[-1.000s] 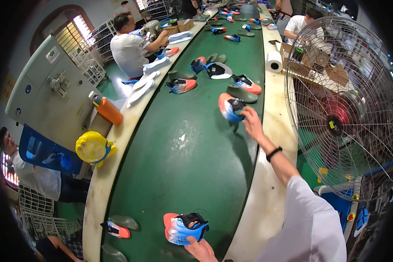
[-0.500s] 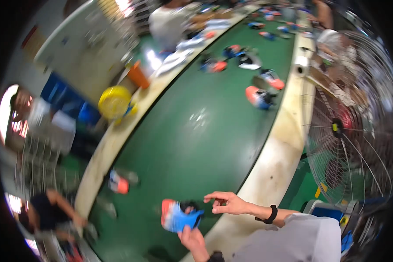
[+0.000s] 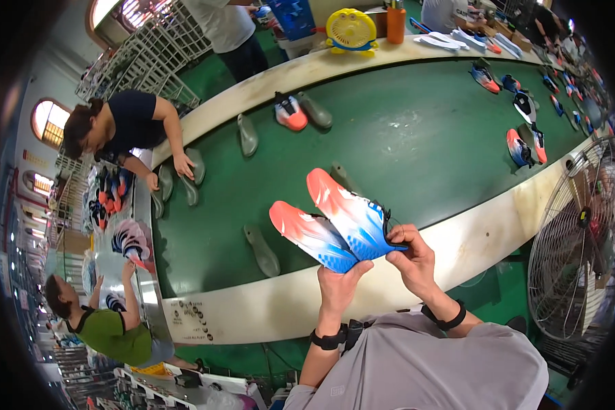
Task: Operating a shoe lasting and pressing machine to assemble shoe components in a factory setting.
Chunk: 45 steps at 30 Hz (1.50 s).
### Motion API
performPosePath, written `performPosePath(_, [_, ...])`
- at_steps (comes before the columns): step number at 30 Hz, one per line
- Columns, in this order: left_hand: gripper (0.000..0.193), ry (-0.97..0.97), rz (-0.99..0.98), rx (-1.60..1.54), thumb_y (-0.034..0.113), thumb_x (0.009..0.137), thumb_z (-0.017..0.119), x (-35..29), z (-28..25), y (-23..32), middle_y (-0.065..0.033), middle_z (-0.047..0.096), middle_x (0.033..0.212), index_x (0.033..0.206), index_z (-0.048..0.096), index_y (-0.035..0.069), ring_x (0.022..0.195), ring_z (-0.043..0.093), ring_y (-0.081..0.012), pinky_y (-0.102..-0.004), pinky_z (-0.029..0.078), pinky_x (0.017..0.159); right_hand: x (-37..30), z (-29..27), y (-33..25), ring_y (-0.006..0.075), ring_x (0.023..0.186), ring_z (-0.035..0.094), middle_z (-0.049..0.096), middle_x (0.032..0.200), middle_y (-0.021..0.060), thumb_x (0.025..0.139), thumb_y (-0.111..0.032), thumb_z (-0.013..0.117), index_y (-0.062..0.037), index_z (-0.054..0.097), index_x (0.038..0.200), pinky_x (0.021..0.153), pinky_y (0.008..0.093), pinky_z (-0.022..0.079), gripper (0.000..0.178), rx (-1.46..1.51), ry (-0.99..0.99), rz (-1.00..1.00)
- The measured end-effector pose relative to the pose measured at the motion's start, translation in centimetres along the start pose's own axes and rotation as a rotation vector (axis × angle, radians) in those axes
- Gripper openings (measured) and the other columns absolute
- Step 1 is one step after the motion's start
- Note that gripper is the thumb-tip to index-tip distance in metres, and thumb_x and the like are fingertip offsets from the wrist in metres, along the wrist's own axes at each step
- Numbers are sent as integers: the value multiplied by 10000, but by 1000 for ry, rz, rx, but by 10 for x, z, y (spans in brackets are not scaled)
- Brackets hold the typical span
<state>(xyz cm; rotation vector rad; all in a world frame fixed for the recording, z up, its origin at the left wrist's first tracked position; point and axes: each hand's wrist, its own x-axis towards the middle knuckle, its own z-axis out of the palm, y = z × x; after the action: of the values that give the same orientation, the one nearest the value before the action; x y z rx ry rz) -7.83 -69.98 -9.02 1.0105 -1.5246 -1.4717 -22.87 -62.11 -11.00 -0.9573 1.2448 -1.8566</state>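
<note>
Hands [image 3: 376, 270] closed around shoe uppers [image 3: 338, 222]

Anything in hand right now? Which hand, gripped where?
Both. The left hand holds one orange-and-blue shoe upper from under its heel end; the right hand pinches the heel opening of the second upper.

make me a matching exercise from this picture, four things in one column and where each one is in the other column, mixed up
Things:
1. pair of blue-and-orange shoe uppers
2. grey shoe last
3. yellow fan
4. large wire-guard fan

Places:
A. far rim of the belt, beside an orange cup
B. right of the belt, off its near edge
C. held up in the left hand and right hand
D. lying on the green belt, left of the hands

Pairs: 1-C, 2-D, 3-A, 4-B
</note>
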Motion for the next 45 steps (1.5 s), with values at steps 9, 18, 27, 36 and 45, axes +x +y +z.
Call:
performPosePath(9, [384, 315, -108, -322, 100, 865, 717, -50, -141, -28, -113, 691, 895, 1171, 548, -59, 820, 694, -209, -310, 569, 786, -25, 68, 49, 179, 883, 570, 524, 1050, 101, 820, 19, 709, -4, 554, 1035, 709, 270, 473, 266, -618, -110, -171])
performPosePath(18, [590, 695, -75, -10, 497, 989, 499, -102, -236, -91, -114, 667, 939, 1154, 552, -66, 805, 667, -201, -328, 548, 756, -4, 102, 184, 384, 1047, 580, 509, 1236, 194, 766, -68, 731, -42, 480, 1245, 802, 436, 532, 541, -1167, -243, -78])
performPosePath(27, [596, 398, 50, -911, 561, 956, 489, -3, -308, -171, -119, 675, 971, 1075, 561, -18, 903, 660, -253, -416, 538, 869, -88, 57, 138, 295, 751, 638, 526, 1248, 177, 811, 27, 619, -44, 452, 1278, 648, 383, 554, 501, -814, -403, 160])
performPosePath(36, [447, 949, -584, -545, 323, 941, 634, 10, -328, -260, -204, 647, 1146, 1175, 517, -40, 933, 688, -324, -408, 586, 754, -81, 23, 141, 278, 694, 627, 560, 1177, 176, 821, 94, 561, -35, 493, 1226, 596, 354, 506, 430, -910, -272, 130])
performPosePath(45, [273, 890, -314, -436, 239, 963, 604, -222, -365, -173, -129, 703, 927, 994, 625, -31, 773, 683, -190, -309, 560, 690, -55, 172, 174, 332, 773, 633, 619, 1038, 158, 823, 38, 581, -34, 572, 1093, 673, 409, 517, 280, -797, -756, -134])
